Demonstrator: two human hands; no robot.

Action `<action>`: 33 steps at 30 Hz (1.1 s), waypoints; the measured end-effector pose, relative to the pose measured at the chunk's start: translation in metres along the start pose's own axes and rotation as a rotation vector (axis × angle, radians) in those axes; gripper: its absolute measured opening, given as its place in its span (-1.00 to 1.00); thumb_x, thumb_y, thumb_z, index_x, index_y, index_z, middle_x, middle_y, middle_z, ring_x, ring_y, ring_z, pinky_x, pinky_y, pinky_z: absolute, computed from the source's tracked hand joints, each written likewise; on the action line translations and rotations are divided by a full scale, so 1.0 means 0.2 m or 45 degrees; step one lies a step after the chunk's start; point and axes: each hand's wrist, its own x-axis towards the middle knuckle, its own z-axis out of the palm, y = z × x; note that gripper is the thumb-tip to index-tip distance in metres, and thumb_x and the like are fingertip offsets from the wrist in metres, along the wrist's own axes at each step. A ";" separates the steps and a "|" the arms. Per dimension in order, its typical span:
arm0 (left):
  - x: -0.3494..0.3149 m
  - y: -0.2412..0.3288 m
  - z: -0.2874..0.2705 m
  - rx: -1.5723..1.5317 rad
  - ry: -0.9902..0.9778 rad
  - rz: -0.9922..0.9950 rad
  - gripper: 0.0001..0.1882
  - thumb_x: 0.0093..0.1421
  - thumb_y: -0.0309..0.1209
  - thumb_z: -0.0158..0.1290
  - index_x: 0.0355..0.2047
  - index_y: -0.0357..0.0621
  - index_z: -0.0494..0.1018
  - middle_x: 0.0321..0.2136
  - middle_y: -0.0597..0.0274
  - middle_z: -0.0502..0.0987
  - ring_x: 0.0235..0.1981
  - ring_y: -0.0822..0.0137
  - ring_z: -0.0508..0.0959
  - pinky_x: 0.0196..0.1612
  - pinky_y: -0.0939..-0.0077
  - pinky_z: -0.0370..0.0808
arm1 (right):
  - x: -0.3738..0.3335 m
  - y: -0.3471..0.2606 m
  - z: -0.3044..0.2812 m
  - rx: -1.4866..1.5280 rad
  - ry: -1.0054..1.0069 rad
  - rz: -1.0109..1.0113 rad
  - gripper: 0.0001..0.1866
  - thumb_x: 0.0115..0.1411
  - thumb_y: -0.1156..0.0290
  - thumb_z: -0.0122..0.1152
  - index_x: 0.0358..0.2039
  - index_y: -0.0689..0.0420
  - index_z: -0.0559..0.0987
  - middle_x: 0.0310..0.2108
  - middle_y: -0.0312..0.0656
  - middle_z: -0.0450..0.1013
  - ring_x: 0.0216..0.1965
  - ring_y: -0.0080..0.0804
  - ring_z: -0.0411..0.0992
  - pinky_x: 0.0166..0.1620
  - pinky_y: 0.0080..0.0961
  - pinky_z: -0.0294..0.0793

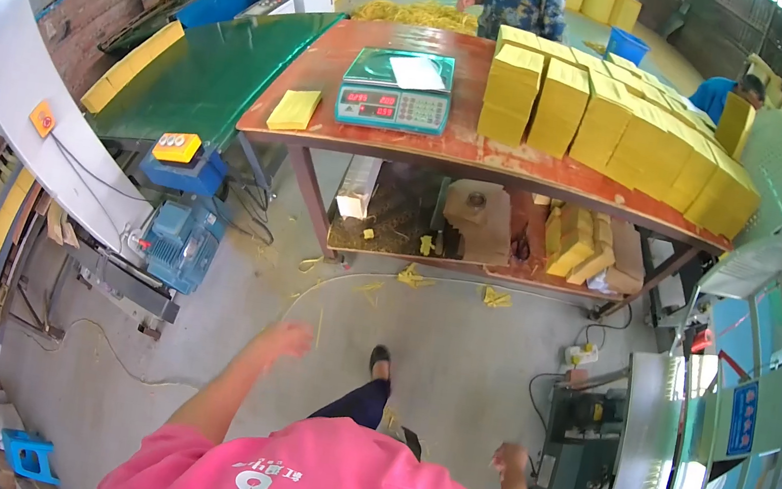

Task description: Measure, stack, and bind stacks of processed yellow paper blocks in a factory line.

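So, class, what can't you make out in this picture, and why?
All in the head view:
Right hand: small and blurred, so its exact pose is unclear.
Weighing scale: part of its top is hidden under white paper.
Person in the patterned shirt: head cut off by the top edge; legs hidden behind the table and yellow stacks.

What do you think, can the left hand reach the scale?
Probably no, not without stepping closer: the left hand is over the floor, short of the red table bearing the scale. Nothing visible blocks the way.
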 end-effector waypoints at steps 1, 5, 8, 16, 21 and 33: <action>0.14 0.20 0.01 -0.007 -0.079 0.100 -0.55 0.27 -0.14 0.04 0.00 -0.24 0.42 -0.16 0.08 0.56 -0.22 0.21 0.59 -0.13 0.33 0.54 | 0.08 0.17 -0.07 -0.154 0.462 -0.073 -0.86 0.17 0.36 0.11 -0.37 0.08 0.61 -0.50 -0.23 0.53 -0.53 -0.39 0.48 -0.56 -0.43 0.41; 0.38 1.09 0.07 0.028 -0.085 0.554 -0.66 0.33 -0.20 -0.01 -0.08 -0.24 0.46 -0.23 0.18 0.57 -0.33 0.38 0.59 -0.25 0.48 0.54 | 0.27 -0.26 -0.98 2.144 0.506 0.065 -0.76 0.24 0.31 0.07 -0.19 0.17 0.59 -0.30 -0.16 0.56 -0.36 -0.41 0.54 -0.36 -0.49 0.52; 0.67 1.67 0.02 0.190 -0.028 0.736 -0.72 0.34 -0.24 -0.03 -0.21 -0.23 0.49 -0.36 0.26 0.56 -0.41 0.49 0.54 -0.37 0.59 0.50 | 0.36 -0.72 -1.50 1.995 0.303 -0.222 -0.68 0.25 0.34 0.07 -0.06 0.24 0.54 -0.27 -0.15 0.55 -0.33 -0.41 0.54 -0.32 -0.51 0.51; 1.78 2.64 0.11 0.640 0.515 0.927 -0.76 0.11 -0.23 0.12 -0.43 -0.16 0.56 -0.54 0.14 0.59 -0.48 0.29 0.60 -0.43 0.39 0.49 | 0.54 -1.30 -2.58 1.680 0.397 -0.734 -0.70 0.24 0.40 0.13 -0.06 0.28 0.56 -0.26 -0.14 0.59 -0.31 -0.47 0.55 -0.24 -0.55 0.50; 2.19 2.72 0.09 0.805 0.667 0.811 -0.75 0.04 -0.22 0.12 -0.46 -0.16 0.56 -0.56 0.07 0.60 -0.50 0.09 0.61 -0.36 0.20 0.51 | 0.52 -1.41 -3.34 1.250 0.946 -1.086 -0.72 0.19 0.53 0.14 -0.08 0.31 0.53 -0.25 0.01 0.55 -0.27 -0.22 0.54 -0.14 -0.44 0.50; 2.18 2.72 0.10 0.310 0.515 0.526 -0.78 0.09 -0.34 0.20 -0.50 -0.26 0.49 -0.68 0.26 0.49 -0.68 0.50 0.47 -0.63 0.58 0.42 | 0.98 -1.74 -4.00 0.679 1.404 -1.246 -0.47 0.08 0.41 0.27 0.04 0.38 0.40 0.12 0.15 0.32 0.16 0.15 0.26 0.18 -0.04 0.25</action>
